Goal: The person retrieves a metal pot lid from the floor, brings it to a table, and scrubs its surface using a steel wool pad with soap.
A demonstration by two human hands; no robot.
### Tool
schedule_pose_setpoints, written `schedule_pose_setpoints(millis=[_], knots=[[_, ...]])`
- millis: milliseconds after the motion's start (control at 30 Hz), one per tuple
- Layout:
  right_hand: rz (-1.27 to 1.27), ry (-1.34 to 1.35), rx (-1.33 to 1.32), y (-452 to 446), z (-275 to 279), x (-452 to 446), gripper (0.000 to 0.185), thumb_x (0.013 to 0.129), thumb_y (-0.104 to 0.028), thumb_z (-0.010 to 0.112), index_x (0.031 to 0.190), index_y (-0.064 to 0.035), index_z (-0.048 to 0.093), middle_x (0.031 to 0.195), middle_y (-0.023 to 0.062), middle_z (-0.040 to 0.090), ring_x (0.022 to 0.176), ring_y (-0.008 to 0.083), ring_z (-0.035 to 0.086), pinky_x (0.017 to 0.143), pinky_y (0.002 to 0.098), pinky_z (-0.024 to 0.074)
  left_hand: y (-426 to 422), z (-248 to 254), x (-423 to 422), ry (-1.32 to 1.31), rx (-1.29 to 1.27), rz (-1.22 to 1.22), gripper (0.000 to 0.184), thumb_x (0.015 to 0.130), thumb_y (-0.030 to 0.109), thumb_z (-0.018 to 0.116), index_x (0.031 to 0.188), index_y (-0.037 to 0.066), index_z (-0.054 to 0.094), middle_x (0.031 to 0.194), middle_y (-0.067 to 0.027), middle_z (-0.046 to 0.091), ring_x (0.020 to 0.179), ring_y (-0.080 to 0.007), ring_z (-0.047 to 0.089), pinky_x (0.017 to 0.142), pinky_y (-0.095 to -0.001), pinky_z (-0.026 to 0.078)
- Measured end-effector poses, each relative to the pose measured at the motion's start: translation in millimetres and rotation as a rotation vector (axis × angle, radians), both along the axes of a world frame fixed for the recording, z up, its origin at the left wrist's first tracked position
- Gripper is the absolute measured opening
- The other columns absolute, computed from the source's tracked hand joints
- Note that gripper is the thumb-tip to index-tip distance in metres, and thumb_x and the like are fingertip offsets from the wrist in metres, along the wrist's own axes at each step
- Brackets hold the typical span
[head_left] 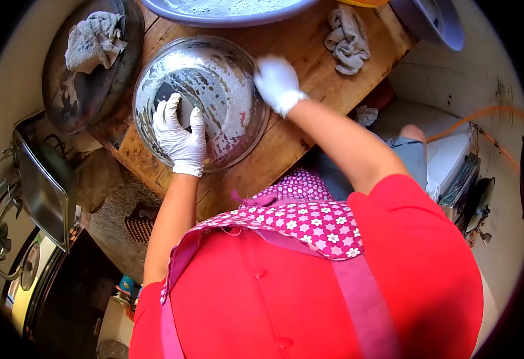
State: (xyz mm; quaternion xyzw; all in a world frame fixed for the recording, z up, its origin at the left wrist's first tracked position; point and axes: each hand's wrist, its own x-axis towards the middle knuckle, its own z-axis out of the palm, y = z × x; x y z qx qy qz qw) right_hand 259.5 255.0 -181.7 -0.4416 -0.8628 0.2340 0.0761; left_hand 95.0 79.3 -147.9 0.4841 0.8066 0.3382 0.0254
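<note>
This looks like a kitchen or dish-washing corner, though whether in a home or an eatery cannot be told. A worn wooden table (328, 90) bears a lavender basin (238, 21) of sudsy water, a wet-looking round metal vessel (229, 113) and a crumpled cloth (349, 42). The wearer's flowered apron (319, 230) also suits kitchen work.
</note>
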Motion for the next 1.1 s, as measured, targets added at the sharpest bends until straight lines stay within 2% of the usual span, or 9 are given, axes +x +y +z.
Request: schedule_pose_setpoints(millis=[233,300,433,500,567,600,767,900,1100], knots=[[-0.113,0.013,-0.363,-66,21,45,0.017,0.078,-0.014,0.060,0.082,0.0007,0.066,0.076,0.0228,0.063,0.074,0.0327,0.066,0.071,0.0419,0.0530,9,37,-20,0.171,-0.260,-0.185,0.051,0.081,0.027,0.073,0.124,0.008,0.056,0.119,-0.0173,0.056,0.110,-0.0337,0.052,0.098,-0.0413,0.041],[-0.611,0.663,-1.230,-58,22,64,0.024,0.090,-0.025,0.062,0.090,-0.0016,0.067,0.079,0.0089,0.068,0.068,0.0190,0.064,0.062,0.0329,0.0498,18,47,-40,-0.058,-0.336,-0.362,0.050,0.077,0.025,0.077,0.119,0.006,0.057,0.115,-0.0173,0.056,0.106,-0.0340,0.054,0.093,-0.0399,0.044],[-0.778,1.002,-1.800,-33,23,112,0.029,0.093,-0.037,0.062,0.104,-0.0099,0.065,0.092,0.0033,0.068,0.081,0.0177,0.066,0.074,0.0328,0.0549,33,67,-43,-0.112,-0.546,-0.374,0.049,0.072,0.025,0.079,0.110,0.003,0.057,0.102,-0.0206,0.057,0.101,-0.0356,0.057,0.086,-0.0391,0.048],[-0.762,1.003,-1.810,-30,29,127,0.031,0.092,-0.038,0.063,0.108,-0.0110,0.064,0.095,0.0035,0.068,0.084,0.0183,0.066,0.075,0.0339,0.0551,26,57,-41,-0.021,-0.505,-0.346,0.050,0.072,0.024,0.080,0.109,0.000,0.056,0.095,-0.0158,0.059,0.090,-0.0291,0.060,0.082,-0.0368,0.048],[-0.749,1.002,-1.822,-30,36,131,0.034,0.092,-0.039,0.064,0.111,-0.0120,0.062,0.097,0.0038,0.068,0.086,0.0189,0.066,0.076,0.0350,0.0553,15,52,-37,-0.268,-0.572,-0.039,0.045,0.073,0.024,0.080,0.102,-0.001,0.057,0.101,-0.0188,0.059,0.084,-0.0280,0.062,0.069,-0.0372,0.051],[-0.700,0.986,-1.767,-32,41,130,0.033,0.091,-0.037,0.065,0.112,-0.0118,0.061,0.098,0.0036,0.067,0.087,0.0188,0.066,0.075,0.0359,0.0551,16,72,-25,-0.585,-0.677,0.140,0.047,0.075,0.026,0.079,0.105,-0.001,0.055,0.098,-0.0132,0.060,0.077,-0.0186,0.061,0.057,-0.0323,0.053],[-0.117,0.445,-1.632,-64,53,106,0.019,0.080,-0.003,0.059,0.099,-0.0046,0.058,0.078,0.0015,0.058,0.066,0.0111,0.055,0.057,0.0252,0.0462,-10,49,-29,-0.857,-0.438,0.410,0.051,0.076,0.025,0.079,0.111,0.001,0.051,0.089,-0.0057,0.060,0.070,-0.0144,0.059,0.055,-0.0288,0.056],[-0.207,0.585,-1.860,-131,41,67,0.007,0.076,-0.004,0.060,0.083,-0.0042,0.060,0.066,0.0038,0.057,0.054,0.0143,0.053,0.048,0.0282,0.0419,-14,55,-30,-1.029,-0.396,0.440,0.024,0.082,0.025,0.073,0.090,0.006,0.061,0.068,0.0008,0.052,0.053,-0.0106,0.051,0.048,-0.0292,0.054],[-0.255,0.560,-1.742,-96,62,30,0.059,0.079,-0.005,0.059,0.135,-0.0061,0.041,0.096,0.0079,0.059,0.079,0.0166,0.060,0.065,0.0322,0.0504,-12,83,-22,-0.762,-0.623,0.466,0.036,0.084,0.036,0.070,0.096,0.006,0.055,0.076,-0.0014,0.052,0.056,-0.0119,0.050,0.044,-0.0282,0.048]])
